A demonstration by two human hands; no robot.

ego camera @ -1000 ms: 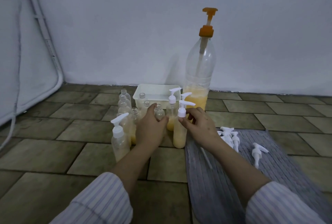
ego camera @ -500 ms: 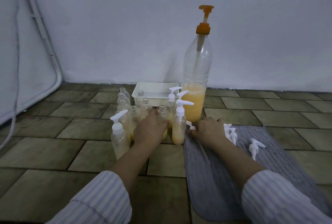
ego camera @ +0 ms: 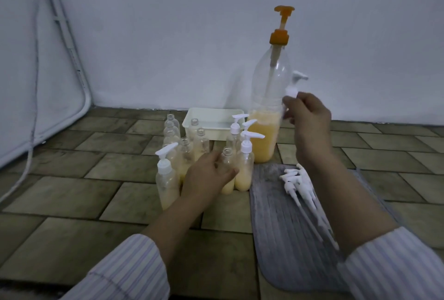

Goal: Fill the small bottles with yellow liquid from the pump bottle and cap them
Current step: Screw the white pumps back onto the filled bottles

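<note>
- the left hand (ego camera: 208, 174) curls its fingers round an uncapped small bottle (ego camera: 227, 169) of yellow liquid that stands on the tiled floor (ego camera: 72, 179)
- just beside it on the right stands a capped bottle (ego camera: 245, 167)
- the right hand (ego camera: 308, 114) is raised in front of the big pump bottle (ego camera: 266, 117), pinching a white pump cap (ego camera: 295, 84) between thumb and fingertips
- loose spare caps (ego camera: 300, 184) lie on the grey mat (ego camera: 283, 227)
- a white tray (ego camera: 211, 119) sits behind the bottle cluster
</note>
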